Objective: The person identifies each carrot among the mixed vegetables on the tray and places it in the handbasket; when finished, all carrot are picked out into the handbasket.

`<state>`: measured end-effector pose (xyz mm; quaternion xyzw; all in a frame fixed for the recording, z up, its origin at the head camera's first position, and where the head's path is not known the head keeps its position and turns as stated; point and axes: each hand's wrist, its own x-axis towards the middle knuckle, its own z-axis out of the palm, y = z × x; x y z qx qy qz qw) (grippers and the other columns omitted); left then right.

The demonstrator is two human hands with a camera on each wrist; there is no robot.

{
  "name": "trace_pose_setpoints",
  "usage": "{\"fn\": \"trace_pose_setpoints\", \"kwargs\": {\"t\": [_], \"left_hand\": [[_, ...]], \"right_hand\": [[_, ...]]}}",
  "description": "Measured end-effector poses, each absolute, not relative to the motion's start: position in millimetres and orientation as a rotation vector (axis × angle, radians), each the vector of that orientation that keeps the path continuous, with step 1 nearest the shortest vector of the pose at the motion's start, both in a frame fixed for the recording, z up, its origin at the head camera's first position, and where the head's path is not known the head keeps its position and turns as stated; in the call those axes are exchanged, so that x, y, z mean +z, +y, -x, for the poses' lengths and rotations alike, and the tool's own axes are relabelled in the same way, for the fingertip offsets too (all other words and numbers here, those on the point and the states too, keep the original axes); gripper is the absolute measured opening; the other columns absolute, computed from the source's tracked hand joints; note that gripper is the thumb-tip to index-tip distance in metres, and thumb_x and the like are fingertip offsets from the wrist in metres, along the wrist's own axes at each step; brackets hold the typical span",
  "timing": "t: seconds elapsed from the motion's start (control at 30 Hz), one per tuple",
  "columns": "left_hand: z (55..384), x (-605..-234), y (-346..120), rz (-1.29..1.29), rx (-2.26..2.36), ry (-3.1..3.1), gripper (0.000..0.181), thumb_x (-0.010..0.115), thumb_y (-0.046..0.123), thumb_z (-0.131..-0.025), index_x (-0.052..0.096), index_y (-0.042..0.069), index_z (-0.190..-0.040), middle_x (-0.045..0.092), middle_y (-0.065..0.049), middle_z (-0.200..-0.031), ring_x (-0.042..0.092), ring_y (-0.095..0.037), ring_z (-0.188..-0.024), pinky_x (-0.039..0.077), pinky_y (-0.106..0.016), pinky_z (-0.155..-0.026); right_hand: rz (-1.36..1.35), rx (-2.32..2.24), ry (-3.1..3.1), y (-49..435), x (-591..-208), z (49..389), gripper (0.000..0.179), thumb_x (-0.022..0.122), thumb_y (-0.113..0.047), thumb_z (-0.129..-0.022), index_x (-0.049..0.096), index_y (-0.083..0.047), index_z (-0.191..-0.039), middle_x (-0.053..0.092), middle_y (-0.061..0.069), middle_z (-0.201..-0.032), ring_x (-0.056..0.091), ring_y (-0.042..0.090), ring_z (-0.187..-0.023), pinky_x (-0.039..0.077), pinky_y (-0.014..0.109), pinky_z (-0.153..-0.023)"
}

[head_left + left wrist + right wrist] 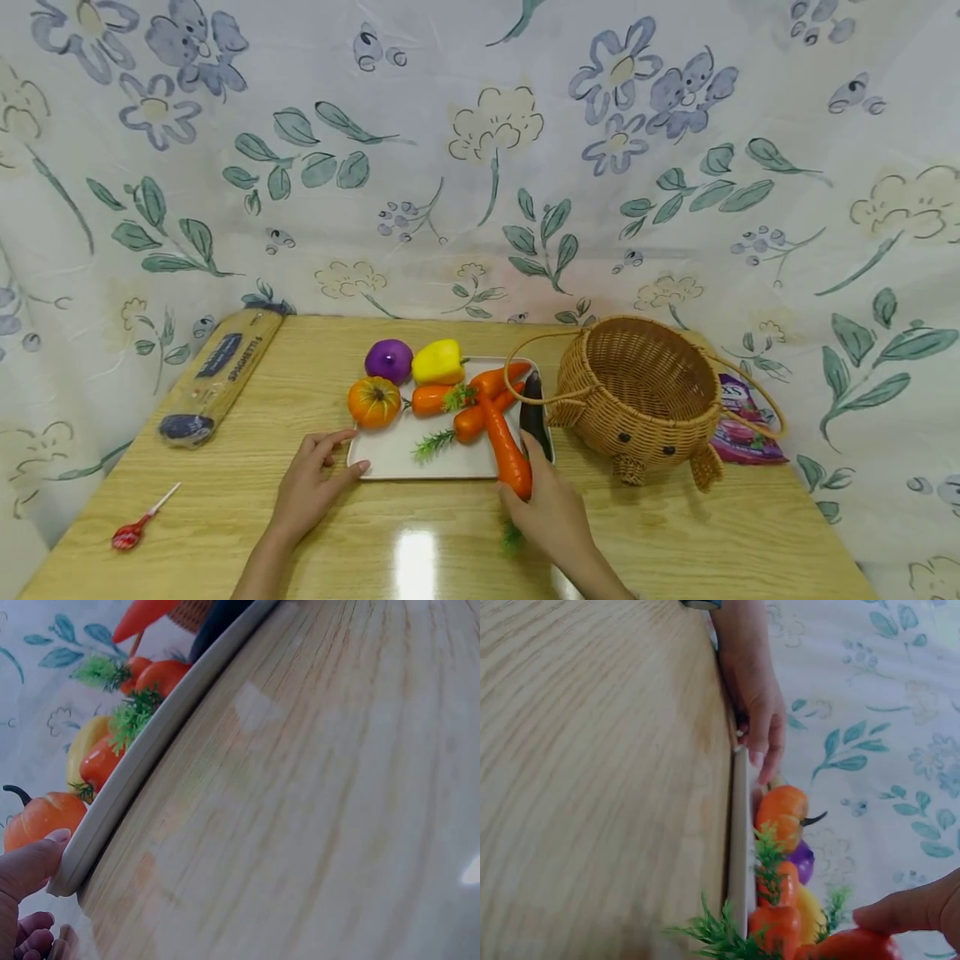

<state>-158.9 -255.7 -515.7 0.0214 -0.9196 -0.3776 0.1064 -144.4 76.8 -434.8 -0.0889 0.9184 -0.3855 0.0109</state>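
My right hand (551, 504) pinches an orange toy carrot (508, 454) near its thick end, over the front right of a white tray (382, 458). The carrot's green top hangs below my fingers. At the tray's front left corner, my left hand (311, 483) grips the rim, thumb on the edge in the left wrist view. Several more carrots (431, 400) lie on the tray, with a yellow bell pepper (438, 363) behind them. A small orange pumpkin (373, 402) and a purple onion (388, 361) are at the left. The dark eggplant (534, 417) lies along the right side, partly covered by my right hand.
Right of the tray stands a wicker basket (581, 367) with loop handles, one reaching over the tray. A purple snack bag (742, 429) is partly hidden behind it. Packaged spaghetti (225, 367) lies at the far left, and a red lollipop (129, 535) nearer the front.
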Motion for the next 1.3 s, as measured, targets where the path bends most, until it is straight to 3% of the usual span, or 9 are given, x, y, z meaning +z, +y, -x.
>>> {"fn": "trace_pose_setpoints", "kwargs": {"t": [0.23, 0.47, 1.3], "left_hand": [[159, -515, -257, -0.062, -1.091, -2.700, 0.053, 0.075, 0.041, -0.087, 0.063, 0.016, -0.132, 0.053, -0.008, -0.112, 0.050, -0.019, -0.091, 0.039, -0.029, -0.071], [159, -514, -256, -0.061, -1.087, -2.706, 0.053, 0.075, 0.042, -0.087, 0.063, 0.015, -0.132, 0.052, -0.007, -0.110, 0.049, -0.018, -0.090, 0.037, -0.028, -0.070], [159, -516, -254, -0.075, -1.053, -2.739, 0.055, 0.073, 0.044, -0.089, 0.062, 0.013, -0.132, 0.053, -0.008, -0.111, 0.050, -0.020, -0.092, 0.038, -0.028, -0.071]], "right_hand": [[0.451, -1.426, 2.804, 100, -425, 154, 0.048, 0.077, -0.011, -0.085, 0.062, -0.012, -0.131, 0.066, 0.008, -0.119, 0.061, 0.016, -0.095, 0.050, 0.030, -0.076], [0.630, -1.552, 2.755, 122, -411, 164, 0.046, 0.078, -0.004, -0.083, 0.066, -0.015, -0.125, 0.066, 0.004, -0.122, 0.062, 0.019, -0.103, 0.050, 0.032, -0.086], [0.708, -1.412, 2.707, 205, -336, 227, 0.040, 0.070, -0.001, -0.085, 0.061, -0.007, -0.124, 0.061, 0.015, -0.121, 0.054, 0.026, -0.096, 0.048, 0.036, -0.079]]}}
